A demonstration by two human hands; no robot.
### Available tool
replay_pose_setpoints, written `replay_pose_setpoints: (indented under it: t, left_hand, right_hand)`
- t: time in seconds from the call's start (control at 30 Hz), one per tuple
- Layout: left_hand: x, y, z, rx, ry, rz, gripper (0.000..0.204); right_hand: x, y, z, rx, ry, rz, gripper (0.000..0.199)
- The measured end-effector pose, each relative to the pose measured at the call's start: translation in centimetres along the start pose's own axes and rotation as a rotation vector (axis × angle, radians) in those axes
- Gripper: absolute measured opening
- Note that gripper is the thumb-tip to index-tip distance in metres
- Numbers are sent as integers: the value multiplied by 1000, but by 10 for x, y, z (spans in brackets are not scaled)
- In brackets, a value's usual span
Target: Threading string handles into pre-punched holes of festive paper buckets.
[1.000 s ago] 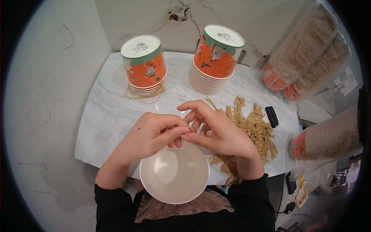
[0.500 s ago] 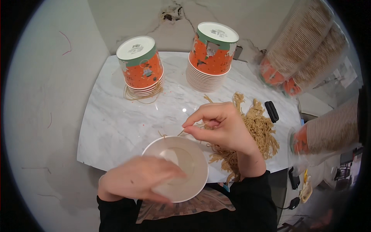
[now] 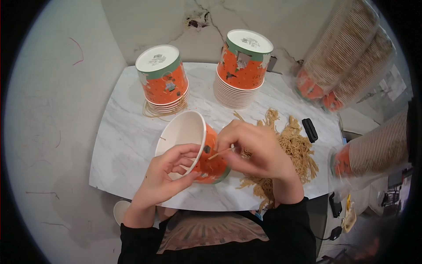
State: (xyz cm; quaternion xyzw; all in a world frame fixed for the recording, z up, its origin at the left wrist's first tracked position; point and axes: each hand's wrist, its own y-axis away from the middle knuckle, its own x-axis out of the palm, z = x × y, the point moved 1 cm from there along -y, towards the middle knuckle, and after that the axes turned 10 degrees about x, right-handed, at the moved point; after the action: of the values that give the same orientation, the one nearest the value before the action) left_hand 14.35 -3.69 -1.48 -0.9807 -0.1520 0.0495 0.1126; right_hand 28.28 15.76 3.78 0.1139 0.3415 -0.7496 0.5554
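A single paper bucket (image 3: 206,168), orange with a green base band and white inside, lies tilted on the table with its mouth facing left. My left hand (image 3: 165,174) grips its rim, fingers inside and thumb on the outer wall. Against the bucket's orange side, my right hand (image 3: 259,152) pinches a tan cord (image 3: 214,155), whose end sticks out toward the left. A short bit of cord (image 3: 162,138) also shows inside the bucket near the rim. Beside my right wrist lies a tangled heap of tan cords (image 3: 301,152), partly hidden by that hand and forearm.
Two upside-down bucket stacks, one left (image 3: 165,81) and one right (image 3: 241,70), stand at the back; loose cord rings the left one's foot. A small black object (image 3: 309,130) lies past the heap. Bagged bucket stacks (image 3: 343,53) are at right. A white container (image 3: 121,212) sits below the table.
The bucket has gone from upright at the table's front edge to tilted, farther in. My left hand has moved from over its mouth to gripping its rim; my right hand has come to its side.
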Motion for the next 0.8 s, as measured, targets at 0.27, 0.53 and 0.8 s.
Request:
replay_pose_setpoints:
  t: [0.27,0.53,0.8]
  left_hand:
    - [4,1,13,45,361,-238,47]
    - [4,9,23,66,378,-327,48]
    - [5,13,37,36,414,-383,50]
  right_hand:
    - [25,-4,0,-150,248,-35,24]
    - [33,-6,-5,-208,335,23,24]
    - [42,-7,-12,-212,370,45,24]
